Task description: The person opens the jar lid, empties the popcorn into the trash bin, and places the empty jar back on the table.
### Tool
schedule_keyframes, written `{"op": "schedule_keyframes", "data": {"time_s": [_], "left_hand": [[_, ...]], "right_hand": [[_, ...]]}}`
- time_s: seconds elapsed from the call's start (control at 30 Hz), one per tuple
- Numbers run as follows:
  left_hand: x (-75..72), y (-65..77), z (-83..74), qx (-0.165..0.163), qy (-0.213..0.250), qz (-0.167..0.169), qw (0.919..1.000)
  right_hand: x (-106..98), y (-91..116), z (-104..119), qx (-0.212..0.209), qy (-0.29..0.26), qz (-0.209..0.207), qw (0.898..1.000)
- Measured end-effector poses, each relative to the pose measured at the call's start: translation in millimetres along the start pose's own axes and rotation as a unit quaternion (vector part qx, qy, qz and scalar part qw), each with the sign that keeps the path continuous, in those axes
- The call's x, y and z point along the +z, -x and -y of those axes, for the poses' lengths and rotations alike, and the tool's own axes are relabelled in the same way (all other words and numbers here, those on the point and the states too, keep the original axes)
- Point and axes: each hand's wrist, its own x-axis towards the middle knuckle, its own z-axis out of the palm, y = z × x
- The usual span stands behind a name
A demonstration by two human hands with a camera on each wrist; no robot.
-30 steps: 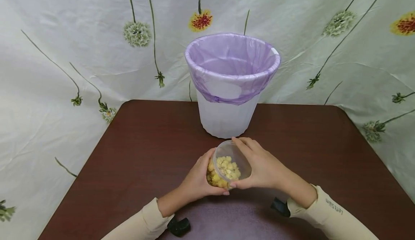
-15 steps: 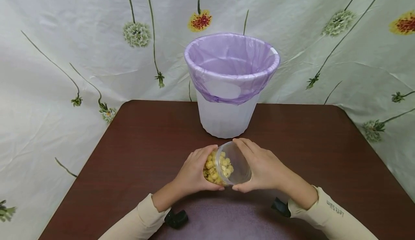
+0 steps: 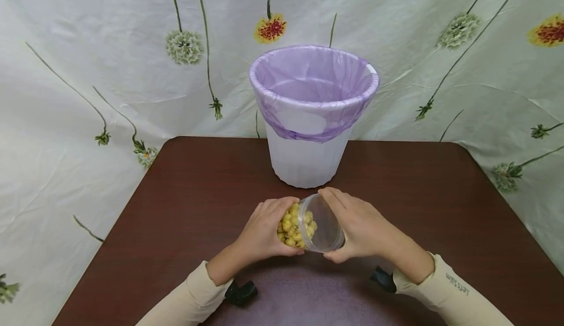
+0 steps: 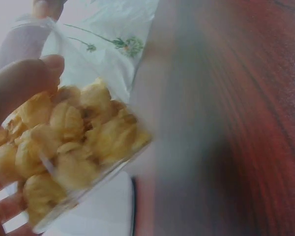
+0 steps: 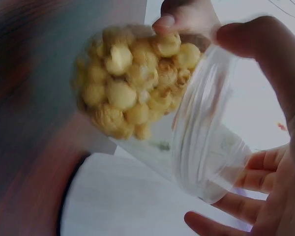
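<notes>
A clear plastic tub (image 3: pixel 291 225) of yellow popcorn (image 4: pixel 64 142) lies tilted on its side, low in the middle of the head view. My left hand (image 3: pixel 266 233) grips it from the left, thumb on the near side and fingers over the far side. At the tub's mouth, a clear cup-shaped plastic piece (image 3: pixel 328 225) meets the ridged rim (image 5: pixel 201 118). My right hand (image 3: pixel 363 225) holds this piece between thumb and fingers. Popcorn shows on the left side of the rim, mostly within the left hand's grasp.
Behind the hands stands a white bin (image 3: pixel 304 162) with a purple liner (image 3: pixel 308 96) folded over its rim. The dark red-brown table (image 3: pixel 211 184) reaches a floral cloth (image 3: pixel 110 135) at the back. Black straps (image 3: pixel 241 292) show at both cuffs.
The tub has turned from facing partly up to lying more sideways, and the popcorn has shifted left inside it. My right hand has moved slightly right; the bin has stayed put.
</notes>
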Motion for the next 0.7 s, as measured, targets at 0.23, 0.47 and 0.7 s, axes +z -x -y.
{"op": "schedule_keyframes", "data": {"time_s": [0.23, 0.47, 0.7], "left_hand": [[-2.9, -0.4, 1.4, 0.014, 0.01, 0.034, 0.9993], [-6.5, -1.4, 1.8, 0.011, -0.017, 0.029, 0.9994], [-4.5, 0.4, 2.0, 0.012, -0.034, 0.017, 0.9992]], "right_hand": [[0, 6, -1, -0.056, -0.01, 0.016, 0.998], [-9, 8, 14, 0.116, -0.066, 0.079, 0.988], [-3, 3, 33, 0.248, -0.074, 0.059, 0.964]]}}
